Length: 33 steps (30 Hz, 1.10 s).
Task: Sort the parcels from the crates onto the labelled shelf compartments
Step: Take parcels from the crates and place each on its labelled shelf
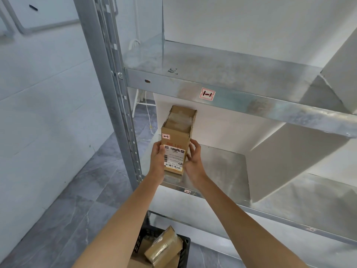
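Observation:
A tall brown cardboard parcel (176,136) with a white shipping label and a small red "2-1" sticker stands upright at the left end of the middle shelf (222,171). My left hand (158,158) grips its left side and my right hand (194,157) its right side, both low on the box. The box's base touches or hovers just over the shelf surface; I cannot tell which. The shelf above (212,64) carries a red "1-1" label (207,94) on its front edge. A small red label (187,191) marks the middle shelf's edge.
A black plastic crate (185,248) on the floor below holds more taped brown parcels (164,246). White divider panels (289,155) split the shelves into compartments. The grey upright post (116,93) stands left of the parcel. A white stool (139,101) and cable lie behind.

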### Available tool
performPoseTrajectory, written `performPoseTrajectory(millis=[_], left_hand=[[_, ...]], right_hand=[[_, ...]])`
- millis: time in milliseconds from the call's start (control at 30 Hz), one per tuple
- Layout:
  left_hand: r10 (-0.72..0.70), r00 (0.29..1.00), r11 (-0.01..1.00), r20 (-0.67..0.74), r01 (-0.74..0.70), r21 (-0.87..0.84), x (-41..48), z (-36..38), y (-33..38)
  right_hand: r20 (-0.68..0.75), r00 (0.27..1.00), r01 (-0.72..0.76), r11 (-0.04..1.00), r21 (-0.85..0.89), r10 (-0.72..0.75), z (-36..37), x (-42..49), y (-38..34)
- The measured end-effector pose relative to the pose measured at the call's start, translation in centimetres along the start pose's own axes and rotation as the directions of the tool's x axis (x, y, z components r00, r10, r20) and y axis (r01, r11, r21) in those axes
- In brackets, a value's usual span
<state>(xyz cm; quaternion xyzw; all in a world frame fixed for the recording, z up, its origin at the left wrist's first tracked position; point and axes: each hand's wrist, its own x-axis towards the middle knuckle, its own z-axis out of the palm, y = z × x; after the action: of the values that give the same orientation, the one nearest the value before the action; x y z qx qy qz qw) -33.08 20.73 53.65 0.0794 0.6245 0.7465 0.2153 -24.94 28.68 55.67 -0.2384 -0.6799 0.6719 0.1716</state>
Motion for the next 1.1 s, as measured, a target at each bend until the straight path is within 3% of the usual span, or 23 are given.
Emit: performPoseTrajectory(millis=[133,300,400,533,667,867,1100], left_hand=[[-0.011,1.000,0.999,0.016,0.010,0.036,-0.9,-0.1,0.6],[0.003,0.997,0.998,-0.073,0.001,0.059,-3.7,0.5,4.6],[0.123,0.981,0.982,-0.149,-0.098,0.160,-5.4,0.4,6.3],[0.375,0.915,0.877,-0.150,-0.297,0.378,-8.1,0.8,8.2],[0.450,0.882,0.842,-0.143,-0.366,0.395,-11.1,1.7,10.4],[0.421,0.895,0.851,-0.148,-0.334,0.404,-16.6,3.0,12.8],[0.458,0.858,0.825,-0.232,-0.314,0.470,-26.2,5.4,13.5]], right_hand=[[-0.014,0.999,-0.037,0.999,-0.030,0.036,-0.7,-1.8,-2.3],[-0.126,0.989,-0.079,0.994,-0.071,0.070,-1.8,-3.3,-4.0],[-0.144,0.989,-0.057,0.993,-0.107,0.041,-1.9,-4.5,-5.3],[-0.219,0.976,-0.011,0.995,-0.096,-0.011,-1.7,-6.0,-7.6],[-0.259,0.964,0.028,0.994,-0.102,-0.054,-1.8,-8.2,-10.2],[-0.161,0.981,0.087,0.986,-0.140,-0.109,-3.2,-12.2,-12.7],[0.110,0.966,0.248,0.954,-0.165,-0.232,-6.6,-19.9,-13.8]])
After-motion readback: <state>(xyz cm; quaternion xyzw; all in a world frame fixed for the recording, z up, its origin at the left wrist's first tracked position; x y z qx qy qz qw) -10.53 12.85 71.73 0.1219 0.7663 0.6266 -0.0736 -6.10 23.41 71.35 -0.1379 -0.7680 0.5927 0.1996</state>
